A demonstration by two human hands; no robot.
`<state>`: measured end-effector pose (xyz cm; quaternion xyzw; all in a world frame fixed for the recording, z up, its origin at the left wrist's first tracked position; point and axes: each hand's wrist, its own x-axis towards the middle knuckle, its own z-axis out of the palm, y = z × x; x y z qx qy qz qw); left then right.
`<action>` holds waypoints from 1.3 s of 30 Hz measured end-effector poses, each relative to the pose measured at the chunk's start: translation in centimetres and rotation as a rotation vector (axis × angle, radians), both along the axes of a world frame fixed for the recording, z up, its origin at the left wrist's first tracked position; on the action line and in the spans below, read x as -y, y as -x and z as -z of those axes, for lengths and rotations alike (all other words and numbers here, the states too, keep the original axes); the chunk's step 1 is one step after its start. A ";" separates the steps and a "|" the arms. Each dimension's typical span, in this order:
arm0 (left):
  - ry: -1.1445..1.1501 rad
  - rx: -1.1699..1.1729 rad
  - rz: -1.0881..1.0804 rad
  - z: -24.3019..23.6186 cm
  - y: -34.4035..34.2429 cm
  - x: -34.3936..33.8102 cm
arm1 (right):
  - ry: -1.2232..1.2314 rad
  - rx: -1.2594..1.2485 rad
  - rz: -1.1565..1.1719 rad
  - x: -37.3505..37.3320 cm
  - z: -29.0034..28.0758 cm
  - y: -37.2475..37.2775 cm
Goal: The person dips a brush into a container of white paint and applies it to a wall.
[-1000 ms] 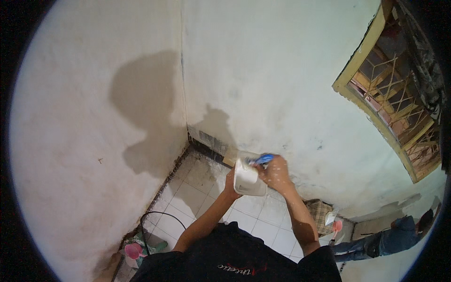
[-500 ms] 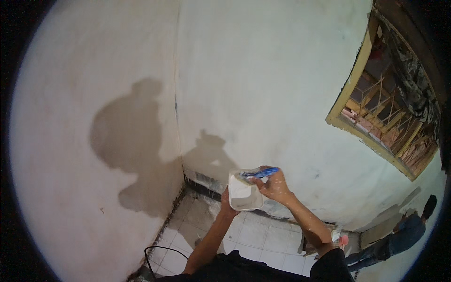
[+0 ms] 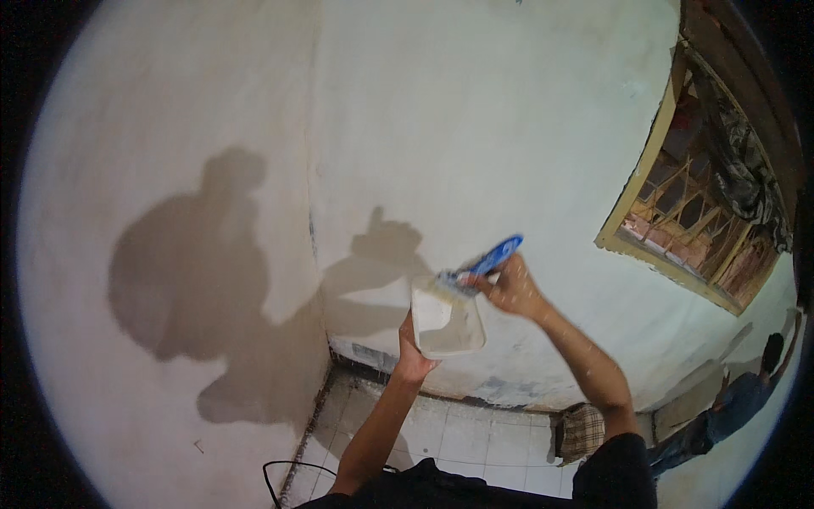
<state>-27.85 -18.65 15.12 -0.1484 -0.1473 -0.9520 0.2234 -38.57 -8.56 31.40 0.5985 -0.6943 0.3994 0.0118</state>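
Observation:
My left hand (image 3: 413, 349) grips a white rectangular tub (image 3: 462, 346) from its left side and underneath; most of those fingers are hidden behind it. White paint (image 3: 432, 311) lies inside, toward the tub's left part. A paintbrush (image 3: 498, 254) with a blue handle is in my right hand (image 3: 514, 289), fingers closed around the handle's lower part. Its bristles point down and left, over the tub's far right rim. Whether they touch the rim cannot be made out. White specks dot my right hand and forearm.
Two pale walls meet at a corner (image 3: 317, 254) ahead, with my shadow across them. A barred window (image 3: 691, 204) with a yellowish frame is at right. Below lie white floor tiles (image 3: 458, 433), a black cable (image 3: 280, 463) and a plaid-covered item (image 3: 582, 431). Another person (image 3: 738, 403) stands at far right.
Both hands have risen in the picture with the tub. The brush has lifted from inside the tub to its rim, its handle tilting more upright. The other person's arm now reaches up the wall.

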 end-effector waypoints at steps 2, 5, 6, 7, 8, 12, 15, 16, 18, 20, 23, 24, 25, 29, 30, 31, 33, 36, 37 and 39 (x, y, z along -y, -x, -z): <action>-0.028 0.017 0.076 -1.9 0.1 0.7 | 0.170 -0.244 0.008 1.8 -3.9 3.6; 0.262 0.011 -0.211 -3.8 1.0 1.7 | 0.138 -0.502 0.258 3.6 -14.1 8.7; 0.104 0.047 -0.081 -4.0 1.5 2.3 | 0.240 -0.554 0.279 4.1 -17.9 9.3; -0.053 0.089 0.052 -4.0 1.9 2.7 | 0.267 -0.670 0.284 4.5 -21.6 11.4; -0.045 0.078 0.073 -4.2 2.4 2.6 | 0.289 -0.881 0.390 4.4 -25.5 13.8; 0.023 0.101 0.013 -2.8 0.9 4.3 | 0.400 -0.892 0.527 7.0 -36.7 12.1; 0.362 0.236 -0.256 -2.5 0.7 2.8 | 0.578 -0.977 0.545 7.5 -41.9 15.3; 0.522 0.264 -0.374 -2.1 0.9 2.1 | 0.581 -1.112 0.577 7.9 -43.6 17.8; 0.419 0.318 -0.354 -0.7 0.6 2.3 | 0.560 -0.970 0.605 8.3 -44.2 17.9; 0.152 0.300 -0.181 0.6 0.6 2.4 | 0.537 -0.839 0.637 7.7 -44.9 17.6; -0.025 0.266 -0.008 1.6 0.5 2.0 | 1.016 -1.304 0.813 6.1 -45.4 16.8; -0.041 0.307 -0.023 1.6 0.4 1.6 | 1.017 -1.310 0.815 5.6 -44.5 16.6; -0.056 0.351 -0.045 1.4 0.2 1.4 | 0.787 -1.288 0.830 5.4 -42.8 16.5; -0.075 0.311 0.019 1.3 -0.5 0.7 | 0.649 -1.436 0.638 6.0 -32.9 15.6; -0.046 0.334 0.024 1.8 -0.8 0.6 | 0.533 -1.346 0.621 6.1 -30.3 14.7; -0.015 0.362 0.026 2.3 -1.2 0.7 | 0.444 -1.225 0.568 6.2 -27.7 13.3; 0.012 0.313 -0.016 3.3 -1.5 0.5 | 0.255 -1.045 0.524 6.8 -25.2 11.3; 0.031 0.328 -0.039 2.4 -1.5 -0.5 | 0.187 -1.101 0.417 7.1 -26.8 12.7; 0.028 0.407 -0.036 2.1 -1.7 -0.8 | 0.215 -1.038 0.461 7.6 -28.9 13.6; -0.043 0.345 0.044 2.4 -1.2 -0.9 | 0.345 -1.103 0.505 8.1 -34.6 15.4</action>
